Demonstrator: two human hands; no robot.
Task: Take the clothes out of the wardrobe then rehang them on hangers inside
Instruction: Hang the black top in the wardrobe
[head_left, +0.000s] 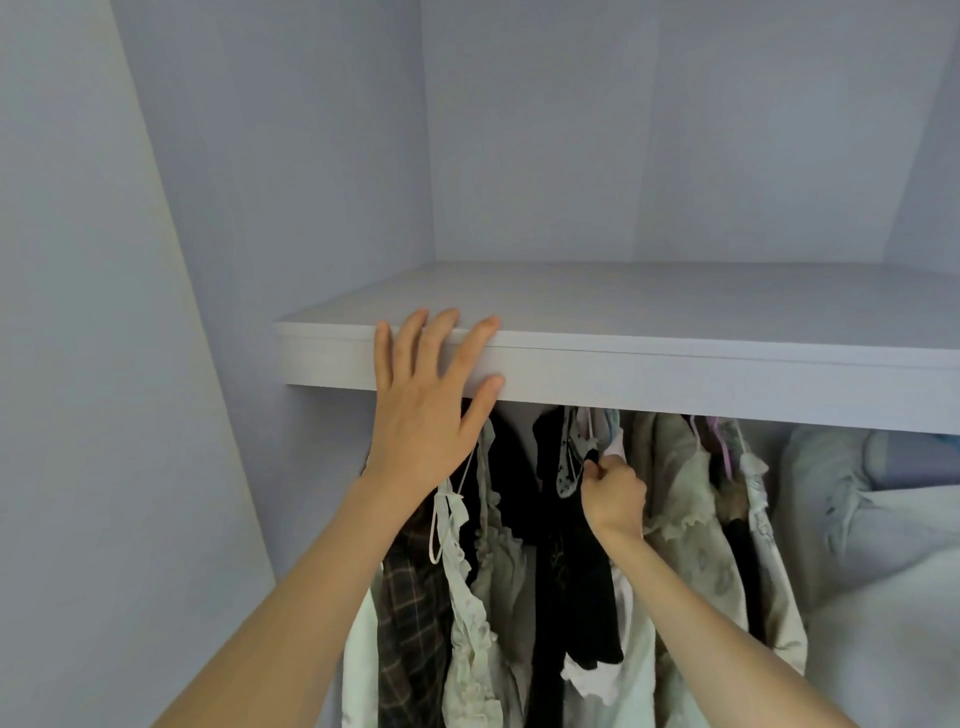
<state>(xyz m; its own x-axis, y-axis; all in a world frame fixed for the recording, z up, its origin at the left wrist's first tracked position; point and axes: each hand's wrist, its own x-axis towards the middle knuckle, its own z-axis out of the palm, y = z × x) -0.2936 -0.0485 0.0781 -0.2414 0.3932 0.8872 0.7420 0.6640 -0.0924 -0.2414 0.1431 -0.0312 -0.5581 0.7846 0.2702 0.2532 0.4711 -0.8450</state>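
Your left hand (423, 415) lies flat on the front edge of the shelf (675, 374), fingers (410, 338) straight and spread. Your right hand (615, 499) is under the shelf among the hanging clothes (685, 499) — its fingers curled tight round a black garment (582, 582) up near its top. Folded bedding (883, 519) sits to the right of the clothes.

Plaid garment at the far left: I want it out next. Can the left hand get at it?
Probably yes: the left hand rests open on the shelf edge, holding nothing, directly above the plaid garment.
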